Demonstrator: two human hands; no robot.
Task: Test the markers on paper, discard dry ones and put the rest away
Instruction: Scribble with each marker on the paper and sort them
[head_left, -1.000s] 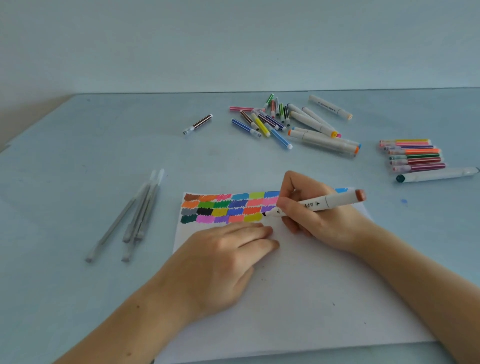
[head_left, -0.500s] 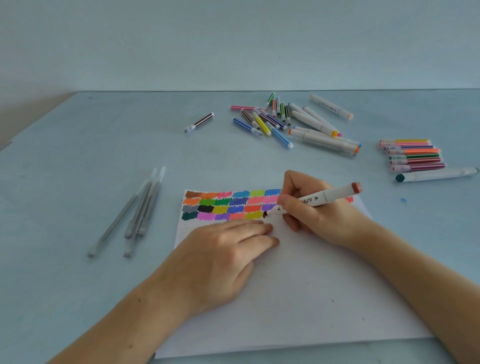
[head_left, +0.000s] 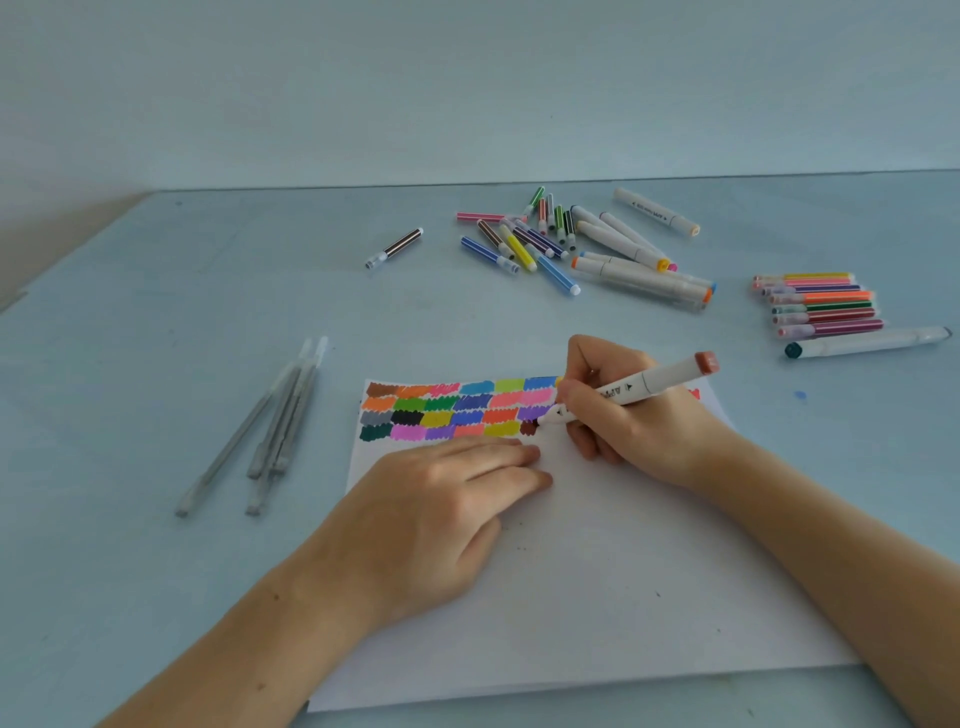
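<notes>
The right hand (head_left: 639, 415) grips a white marker (head_left: 631, 391), its tip on the paper (head_left: 597, 571); the left hand (head_left: 441, 499) lies flat, pressing the sheet. If that pressure eases, the paper may slide and smear the brown patch (head_left: 529, 427).

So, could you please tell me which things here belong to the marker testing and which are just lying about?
In use:
right hand
brown-capped marker
paper
left hand
marker pile
sorted row

Lying about:
grey pens
blue spot
</notes>
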